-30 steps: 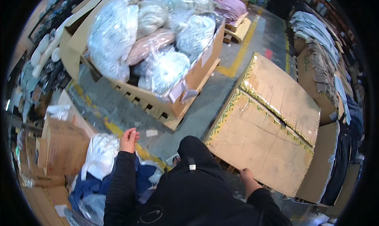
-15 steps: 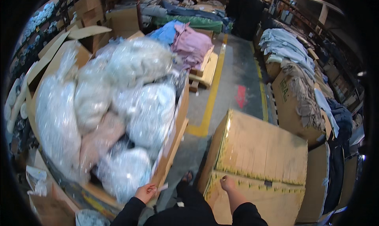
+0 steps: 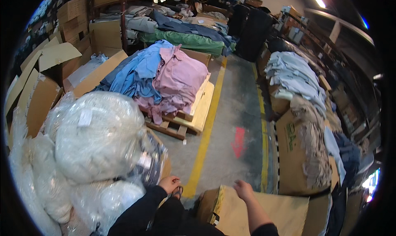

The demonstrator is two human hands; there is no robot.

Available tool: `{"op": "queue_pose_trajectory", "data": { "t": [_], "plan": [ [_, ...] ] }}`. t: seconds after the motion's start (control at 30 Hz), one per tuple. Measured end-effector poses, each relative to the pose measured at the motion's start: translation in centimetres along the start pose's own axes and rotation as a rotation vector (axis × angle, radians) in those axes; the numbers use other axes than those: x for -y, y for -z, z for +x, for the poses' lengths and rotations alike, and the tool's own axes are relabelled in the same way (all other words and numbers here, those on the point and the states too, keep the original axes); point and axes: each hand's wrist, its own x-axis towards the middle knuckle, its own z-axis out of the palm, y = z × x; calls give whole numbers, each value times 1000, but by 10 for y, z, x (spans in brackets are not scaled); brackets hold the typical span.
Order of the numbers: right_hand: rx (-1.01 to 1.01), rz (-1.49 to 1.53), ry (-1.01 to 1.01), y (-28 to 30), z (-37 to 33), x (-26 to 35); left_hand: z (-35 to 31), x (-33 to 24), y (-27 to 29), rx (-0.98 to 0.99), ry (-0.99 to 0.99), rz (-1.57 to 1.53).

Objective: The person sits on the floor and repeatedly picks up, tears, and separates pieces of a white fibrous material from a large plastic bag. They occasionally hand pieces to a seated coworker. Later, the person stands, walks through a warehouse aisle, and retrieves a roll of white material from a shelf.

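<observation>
My left hand (image 3: 170,184) hangs low beside the big carton of plastic-wrapped bundles, its fingers curled in. Whether it holds anything is hidden. Just past it shows my sandalled foot (image 3: 177,192). Over the tan cardboard box (image 3: 264,209) at lower right is my right hand (image 3: 244,189), loosely closed with nothing visible in it. Clear-wrapped bundles (image 3: 99,137) fill the left side, the largest one pale and rounded with a white label.
Blue garments (image 3: 138,73) and pink garments (image 3: 181,77) lie piled on a wooden pallet (image 3: 175,128) ahead. Yellow lines (image 3: 208,137) border the concrete aisle. At right, light blue clothes (image 3: 293,75) and brown clothes (image 3: 311,149) drape over cartons. Open cartons (image 3: 45,87) stand far left.
My view has moved forward up the aisle, and the pallet of garments appears nearer. The tan box has dropped lower in view. A white slip seen at my left hand is no longer visible.
</observation>
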Motion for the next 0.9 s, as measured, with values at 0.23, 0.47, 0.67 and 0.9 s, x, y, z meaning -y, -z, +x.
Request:
{"op": "queue_pose_trajectory", "data": {
  "t": [0.23, 0.47, 0.67, 0.9],
  "plan": [
    [329, -3, -1065, 39, -35, -223, 307, -194, 1, 207, -467, 234],
    [487, 188, -887, 12, 223, -253, 645, -144, 27, -78, -180, 359],
    [154, 83, -397, 151, 636, -237, 715, -75, 84, 651, 569, 969],
    [-157, 173, -170, 279, 1138, -270, 935, -161, 58, 56, 804, 165]
  ]
}}
